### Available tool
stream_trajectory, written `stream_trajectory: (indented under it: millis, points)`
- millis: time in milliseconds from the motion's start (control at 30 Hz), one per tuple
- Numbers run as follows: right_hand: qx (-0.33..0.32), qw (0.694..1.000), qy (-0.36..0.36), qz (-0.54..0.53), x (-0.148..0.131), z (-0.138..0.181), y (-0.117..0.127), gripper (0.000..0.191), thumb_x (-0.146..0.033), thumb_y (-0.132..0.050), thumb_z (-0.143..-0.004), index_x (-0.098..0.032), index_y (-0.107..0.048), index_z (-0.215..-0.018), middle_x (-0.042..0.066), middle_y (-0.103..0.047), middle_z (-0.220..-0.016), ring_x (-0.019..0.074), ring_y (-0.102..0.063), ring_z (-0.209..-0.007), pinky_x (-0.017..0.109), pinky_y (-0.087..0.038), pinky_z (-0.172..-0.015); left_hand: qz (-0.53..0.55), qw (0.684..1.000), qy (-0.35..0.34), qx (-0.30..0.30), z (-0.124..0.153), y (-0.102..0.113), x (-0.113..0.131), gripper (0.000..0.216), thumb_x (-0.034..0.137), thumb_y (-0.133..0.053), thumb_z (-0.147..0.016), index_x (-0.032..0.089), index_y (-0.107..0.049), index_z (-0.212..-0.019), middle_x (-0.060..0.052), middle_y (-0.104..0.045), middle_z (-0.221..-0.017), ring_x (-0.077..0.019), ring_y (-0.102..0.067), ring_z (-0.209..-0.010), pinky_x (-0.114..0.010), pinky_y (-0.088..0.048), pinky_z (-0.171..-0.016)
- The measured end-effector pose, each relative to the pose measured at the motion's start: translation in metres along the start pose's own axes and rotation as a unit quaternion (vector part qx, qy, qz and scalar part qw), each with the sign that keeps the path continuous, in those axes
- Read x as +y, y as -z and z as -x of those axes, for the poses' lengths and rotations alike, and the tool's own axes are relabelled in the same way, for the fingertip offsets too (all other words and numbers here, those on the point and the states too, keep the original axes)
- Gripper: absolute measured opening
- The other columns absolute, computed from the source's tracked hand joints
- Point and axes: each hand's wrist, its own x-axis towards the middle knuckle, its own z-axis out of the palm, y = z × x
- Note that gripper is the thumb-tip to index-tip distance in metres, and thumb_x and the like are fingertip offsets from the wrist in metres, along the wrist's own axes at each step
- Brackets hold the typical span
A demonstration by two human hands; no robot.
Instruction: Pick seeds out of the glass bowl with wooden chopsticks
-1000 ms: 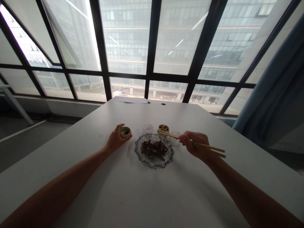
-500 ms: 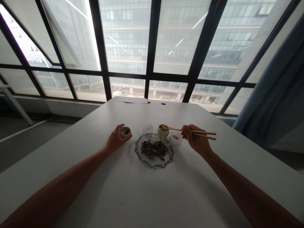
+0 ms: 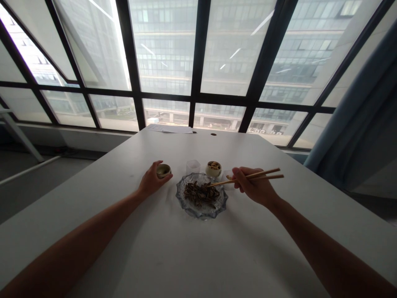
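My right hand (image 3: 252, 184) is closed around a pair of wooden chopsticks (image 3: 266, 174). Their tips reach the dark, elongated seed-like pieces (image 3: 198, 193) heaped in a scalloped glass dish (image 3: 203, 215); whether they pinch a piece is too small to tell. My left hand (image 3: 152, 179) curls around a small greenish cup (image 3: 163, 170), which stands on the table. Behind the dish is a similar cup (image 3: 213, 169) with light brown pieces in it. Left of that stands a translucent white cup (image 3: 192, 166). Another translucent cup (image 3: 228, 179) is partly hidden by my right hand.
The white table (image 3: 186, 252) runs up to a wall of dark-framed windows (image 3: 194, 99). Paper sheets (image 3: 173, 129) lie at its far edge, near round holes (image 3: 213, 134). A blue curtain (image 3: 353, 120) hangs at the right.
My right hand has shifted slightly left, bringing the chopstick tips from the cup of light brown pieces down to the dark pieces in the glass dish. My left hand stays around its cup.
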Motion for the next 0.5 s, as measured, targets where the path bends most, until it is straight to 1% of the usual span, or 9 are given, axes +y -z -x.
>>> stream_trajectory:
  millis: [133, 267, 500]
  points:
    - [0.004, 1.000, -0.027, 0.000, 0.002, 0.001, -0.008, 0.063, -0.074, -0.049, -0.089, -0.017, -0.064, -0.064, 0.004, -0.063, -0.051, 0.0121, -0.054, -0.039, 0.023, -0.041, -0.037, 0.002, 1.000, 0.000, 0.000, 0.000, 0.000, 0.001, 0.067, 0.057, -0.071, -0.074, 0.022, -0.050, -0.128, -0.011, -0.071, -0.113, -0.0258, -0.071, -0.096, -0.040, -0.057, -0.086]
    - [0.013, 0.999, -0.050, -0.016, 0.005, 0.002, -0.015, 0.063, -0.076, -0.052, -0.085, -0.017, -0.064, -0.066, 0.004, -0.063, -0.051, 0.0124, -0.055, -0.039, 0.023, -0.042, -0.037, 0.006, 1.000, 0.005, -0.001, 0.000, 0.000, 0.001, 0.067, 0.056, -0.071, -0.074, 0.022, -0.050, -0.128, -0.010, -0.071, -0.113, -0.0255, -0.070, -0.096, -0.040, -0.057, -0.086]
    - [0.026, 0.996, -0.063, -0.053, 0.004, 0.001, -0.013, 0.063, -0.076, -0.055, -0.083, -0.016, -0.065, -0.068, 0.004, -0.063, -0.050, 0.0115, -0.055, -0.038, 0.021, -0.042, -0.036, 0.002, 1.000, 0.014, -0.011, 0.000, 0.000, 0.002, 0.069, 0.056, -0.071, -0.075, 0.021, -0.049, -0.129, -0.012, -0.071, -0.114, -0.0265, -0.070, -0.097, -0.042, -0.056, -0.088]
